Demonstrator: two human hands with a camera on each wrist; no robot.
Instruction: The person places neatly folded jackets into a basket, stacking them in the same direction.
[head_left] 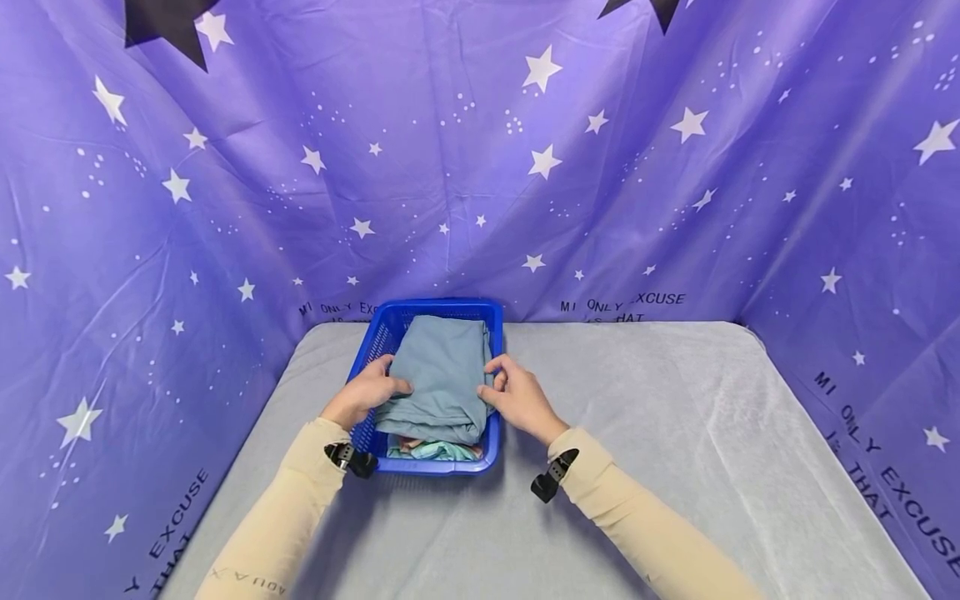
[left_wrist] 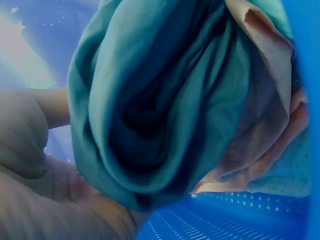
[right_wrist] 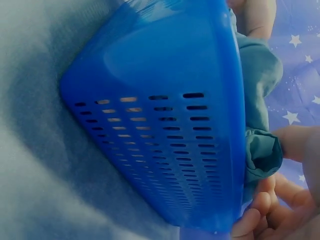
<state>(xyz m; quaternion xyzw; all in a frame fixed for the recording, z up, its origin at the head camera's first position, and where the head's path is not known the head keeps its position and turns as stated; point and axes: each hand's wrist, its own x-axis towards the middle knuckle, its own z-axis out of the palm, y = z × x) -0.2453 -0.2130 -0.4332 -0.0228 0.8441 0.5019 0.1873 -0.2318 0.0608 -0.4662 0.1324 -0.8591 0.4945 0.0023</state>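
A folded blue-grey garment (head_left: 441, 371) lies on top of other clothes in a blue plastic basket (head_left: 450, 468). My left hand (head_left: 365, 393) grips the garment's left edge, thumb on top; in the left wrist view its fingers go under the thick teal-looking fold (left_wrist: 155, 185). At the opposite edge my right hand (head_left: 522, 402) pinches the cloth between thumb and fingers, just above the basket's right rim. Seen from the right wrist, a rolled corner of the garment (right_wrist: 265, 157) sticks out over the rim beside the fingers.
Mint-green patterned cloth (head_left: 442, 451) and a peach-pink cloth (left_wrist: 267, 55) lie beneath the garment. The basket stands at the back left of a grey-covered table (head_left: 637, 433). Purple star-printed curtains (head_left: 450, 167) enclose the back and both sides.
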